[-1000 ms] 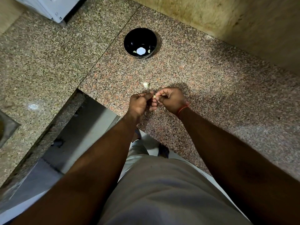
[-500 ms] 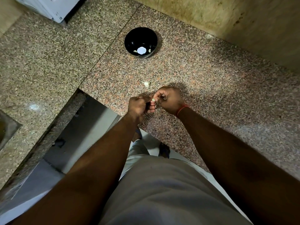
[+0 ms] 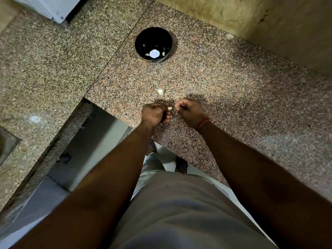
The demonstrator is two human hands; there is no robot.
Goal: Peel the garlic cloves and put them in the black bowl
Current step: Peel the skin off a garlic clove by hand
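My left hand (image 3: 154, 115) and my right hand (image 3: 190, 111) hover over the front of the granite counter (image 3: 233, 90), a small gap between them. A pale garlic clove (image 3: 170, 108) shows at the fingertips of my left hand, which pinches it. My right hand's fingers are curled; a thin strip of skin seems to run from them toward the clove. Another garlic clove (image 3: 160, 91) lies on the counter just beyond my hands. The black bowl (image 3: 143, 42) stands further back with a few pale cloves and a bright reflection inside.
The counter's front edge runs diagonally just below my hands, with a floor gap (image 3: 86, 146) to the left. A white appliance (image 3: 48, 8) stands at the top left. A tiled wall (image 3: 251, 20) rises behind the counter. A sink corner (image 3: 5, 146) shows at the far left.
My hands were pressed together around the clove; now they have pulled apart, the right hand moving right while the clove stays at the left fingertips.
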